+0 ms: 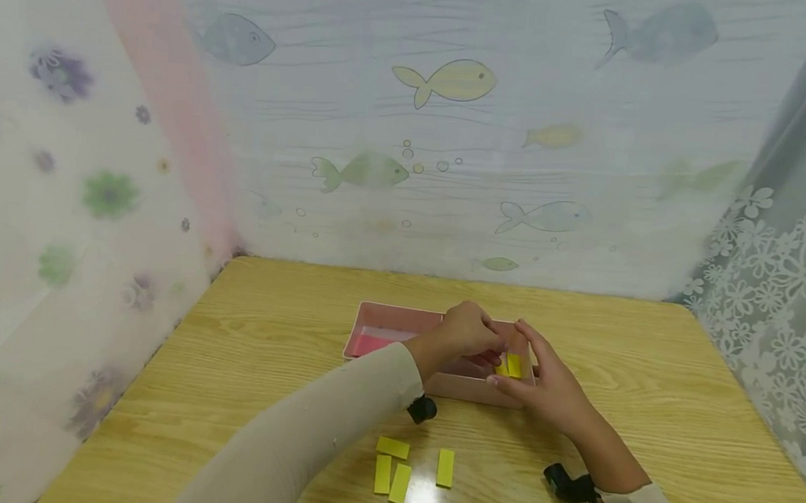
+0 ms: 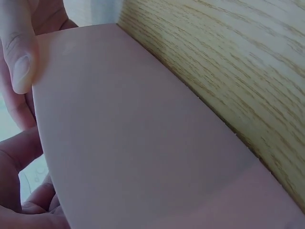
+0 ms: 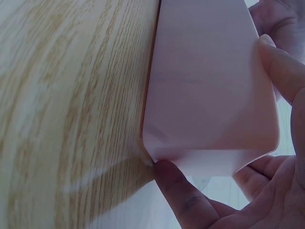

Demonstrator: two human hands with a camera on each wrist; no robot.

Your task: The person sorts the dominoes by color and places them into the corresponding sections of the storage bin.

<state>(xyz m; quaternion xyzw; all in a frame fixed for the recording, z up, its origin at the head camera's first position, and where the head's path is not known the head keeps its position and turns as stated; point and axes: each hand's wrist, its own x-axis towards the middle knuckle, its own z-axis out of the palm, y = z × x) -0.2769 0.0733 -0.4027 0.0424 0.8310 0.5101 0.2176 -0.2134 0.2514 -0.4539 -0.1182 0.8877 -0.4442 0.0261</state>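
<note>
A pink box (image 1: pixel 473 389) with a divider across it stands on the table. My left hand (image 1: pixel 466 331) reaches over its front wall into the right part, fingers curled and fingertips at a small yellow block (image 1: pixel 502 367) that they partly cover. Beside that block a second yellow block (image 1: pixel 514 364) shows inside the box. My right hand (image 1: pixel 557 386) grips the box's right end, the thumb at the front rim and the fingers around the end wall. In the right wrist view, one finger (image 3: pixel 174 183) reaches under the box's lower edge.
Several loose yellow blocks (image 1: pixel 393 447) lie on the wooden table (image 1: pixel 256 398) in front of the box, with one yellow block (image 1: pixel 445 469) apart to the right. A bright pink piece (image 1: pixel 372 345) is in the box's left part. Patterned curtains (image 1: pixel 377 218) surround the table.
</note>
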